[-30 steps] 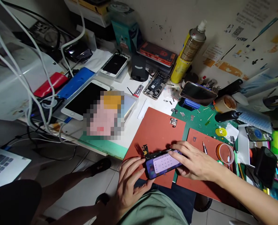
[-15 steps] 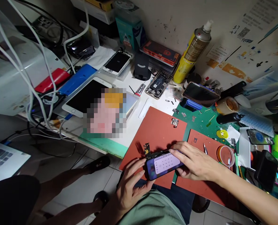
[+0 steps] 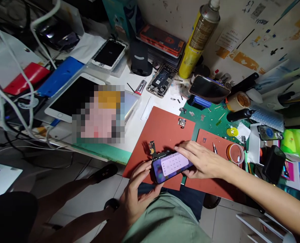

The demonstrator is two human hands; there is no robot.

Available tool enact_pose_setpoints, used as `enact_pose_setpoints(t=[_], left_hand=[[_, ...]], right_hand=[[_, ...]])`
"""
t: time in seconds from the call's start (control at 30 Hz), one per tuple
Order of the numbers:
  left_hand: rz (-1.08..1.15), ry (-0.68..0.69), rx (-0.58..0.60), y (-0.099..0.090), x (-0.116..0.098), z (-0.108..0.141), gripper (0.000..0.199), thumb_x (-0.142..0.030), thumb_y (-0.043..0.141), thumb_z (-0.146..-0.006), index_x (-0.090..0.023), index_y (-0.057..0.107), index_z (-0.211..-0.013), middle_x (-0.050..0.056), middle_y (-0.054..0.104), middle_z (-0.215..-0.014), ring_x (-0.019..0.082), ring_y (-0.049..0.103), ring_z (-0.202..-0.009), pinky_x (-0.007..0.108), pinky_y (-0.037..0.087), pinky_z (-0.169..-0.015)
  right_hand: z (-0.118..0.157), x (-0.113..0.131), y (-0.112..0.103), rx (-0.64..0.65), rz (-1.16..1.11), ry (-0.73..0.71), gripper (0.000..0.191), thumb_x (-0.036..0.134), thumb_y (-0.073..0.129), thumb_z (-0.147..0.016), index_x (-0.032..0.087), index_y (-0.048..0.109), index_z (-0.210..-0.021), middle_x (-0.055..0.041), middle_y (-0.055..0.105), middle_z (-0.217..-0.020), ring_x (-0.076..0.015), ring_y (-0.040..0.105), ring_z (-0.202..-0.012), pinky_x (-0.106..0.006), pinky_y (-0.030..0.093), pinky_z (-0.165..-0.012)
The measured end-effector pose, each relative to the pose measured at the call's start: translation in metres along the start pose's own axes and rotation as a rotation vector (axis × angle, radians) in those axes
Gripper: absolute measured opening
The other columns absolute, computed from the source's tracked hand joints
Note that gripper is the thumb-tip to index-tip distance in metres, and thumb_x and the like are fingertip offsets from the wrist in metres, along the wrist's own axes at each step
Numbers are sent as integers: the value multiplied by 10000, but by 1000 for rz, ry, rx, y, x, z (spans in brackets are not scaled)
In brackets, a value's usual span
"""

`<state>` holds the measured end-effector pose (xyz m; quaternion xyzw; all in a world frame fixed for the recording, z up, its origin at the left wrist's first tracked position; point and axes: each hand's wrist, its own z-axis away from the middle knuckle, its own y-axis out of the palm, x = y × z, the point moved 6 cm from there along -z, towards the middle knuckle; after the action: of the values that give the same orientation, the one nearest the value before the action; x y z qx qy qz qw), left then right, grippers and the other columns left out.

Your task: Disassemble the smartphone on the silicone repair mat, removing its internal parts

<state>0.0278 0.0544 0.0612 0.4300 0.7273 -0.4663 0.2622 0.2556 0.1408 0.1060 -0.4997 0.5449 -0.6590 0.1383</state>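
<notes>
A phone screen (image 3: 174, 165), lit with a pale panel on purple, is held at an angle above the front of the brown mat (image 3: 162, 131). Around its left end, my left hand (image 3: 137, 189) has its thumb below and fingertips at the upper corner. My right hand (image 3: 200, 160) grips the right end, fingers over the top edge and thumb beneath. A small circuit part with a gold patch (image 3: 152, 149) sticks up behind the screen's left end. Farther back on the mat lies a small metal part (image 3: 181, 123).
Behind the mat are an opened phone (image 3: 162, 80), a yellow spray can (image 3: 199, 40) and a phone on a blue stand (image 3: 209, 89). A screwdriver (image 3: 214, 147) and a tape roll (image 3: 235, 154) sit right. A person's legs (image 3: 74, 182) show at left.
The view has shifted, so the bench items appear farther left and higher. Both hands still hold the lit screen, with little change in their grip.
</notes>
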Motion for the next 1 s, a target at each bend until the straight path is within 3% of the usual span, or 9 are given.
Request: enact_pose_setpoints(t=[0.5,0.73,1.0], left_hand=[[-83,174,-37,1,-4,-5,790,-46,912,-797,-123,516,-1476,209,737,-1334,305,751,-1247,494,684,-1033],[-116,231,-51,-2,-9,-7,586,-40,878,-831,-71,565,-1324,230,747,-1277,297,754,-1242,445,681,-1037],[-123,232,-47,-3,-5,-5,534,-49,896,-818,-126,594,-1251,183,767,-1271,282,778,-1198,419,694,-1013]], right_hand=[[4,-1,3,-74,-65,-9,885,233,658,-953,95,210,-1704,-231,604,-1369,-344,576,-1281,-574,590,-1057],[7,1,3,-122,-67,-31,873,186,664,-931,102,245,-1692,-232,581,-1379,-341,560,-1299,-554,609,-1036],[11,4,4,-156,-21,-77,900,173,681,-916,89,238,-1695,-224,595,-1358,-346,543,-1314,-560,595,-1063]])
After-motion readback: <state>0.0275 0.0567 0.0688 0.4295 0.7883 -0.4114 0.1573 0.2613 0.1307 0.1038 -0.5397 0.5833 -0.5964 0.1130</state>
